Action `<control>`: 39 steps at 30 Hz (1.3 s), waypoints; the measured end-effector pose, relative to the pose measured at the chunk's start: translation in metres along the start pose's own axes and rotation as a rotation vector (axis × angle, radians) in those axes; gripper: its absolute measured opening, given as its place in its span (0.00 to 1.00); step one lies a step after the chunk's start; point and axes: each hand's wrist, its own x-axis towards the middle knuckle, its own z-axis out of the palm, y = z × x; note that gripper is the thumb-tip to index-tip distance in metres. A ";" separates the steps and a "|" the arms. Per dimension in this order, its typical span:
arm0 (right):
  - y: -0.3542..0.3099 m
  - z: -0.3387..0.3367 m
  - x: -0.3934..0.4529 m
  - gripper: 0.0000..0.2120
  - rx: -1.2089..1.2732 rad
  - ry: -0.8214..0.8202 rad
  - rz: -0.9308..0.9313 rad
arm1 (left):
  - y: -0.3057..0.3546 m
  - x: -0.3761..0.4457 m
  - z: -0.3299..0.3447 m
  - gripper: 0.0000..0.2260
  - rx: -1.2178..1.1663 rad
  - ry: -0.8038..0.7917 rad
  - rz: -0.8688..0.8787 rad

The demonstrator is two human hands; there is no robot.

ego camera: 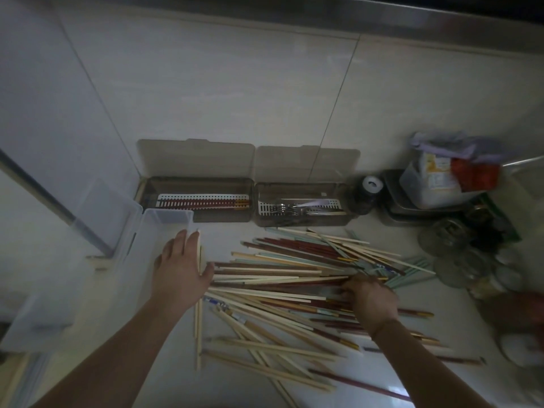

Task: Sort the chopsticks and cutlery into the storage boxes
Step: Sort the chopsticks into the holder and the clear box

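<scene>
A home kitchen: tiled wall, pale table, steel tray and glass jars at the far right

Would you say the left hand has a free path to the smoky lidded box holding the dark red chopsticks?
Probably yes. The left hand holds pale chopsticks beside the clear plastic box; the smoky box stands open just beyond, lid up, with nothing between.
</scene>
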 end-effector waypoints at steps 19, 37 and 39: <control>0.026 -0.011 0.025 0.11 0.512 0.098 -0.221 | -0.002 0.000 0.001 0.32 0.032 0.005 0.017; -0.026 -0.048 0.192 0.11 0.294 -0.017 0.088 | -0.001 -0.003 -0.003 0.31 -0.008 -0.003 0.006; -0.028 -0.039 0.200 0.09 0.247 -0.033 0.082 | 0.001 -0.004 -0.005 0.31 -0.016 0.000 0.000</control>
